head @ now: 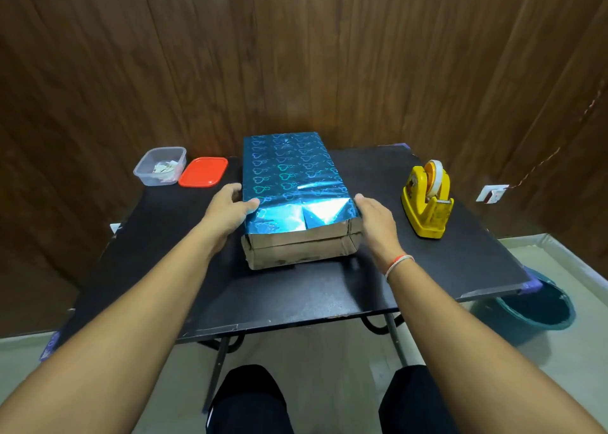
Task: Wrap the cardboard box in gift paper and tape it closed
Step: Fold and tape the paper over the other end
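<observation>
Fingers first: the left hand [230, 210] is lying against the left side of the box with its thumb pressing down on the blue paper at the near top corner, and the rest of the fingers are tucked behind the wrap so I can't tell how they're curling. The right hand [375, 218] is sitting flat-ish against the right side, fingers mostly straight and together, touching the paper edge rather than grabbing it. Going big to small now: the black table [296, 298] is taking up the middle of the view, in front of a dark wood wall [296, 55]. The cardboard box [296, 252] is lying in the middle of the table, long side running away from the person, with shiny blue gift paper [286, 170] covering its top and sides; the near end is still showing bare cardboard, with the paper hanging over just the upper part of it. A yellow tape dispenser [427, 200] is standing to the right, well apart from the box. Back left, a clear plastic tub [159, 167] with some scraps in it is sitting just beside its red lid [203, 172]. A thin bracelet [398, 264] is showing on the right wrist.
</observation>
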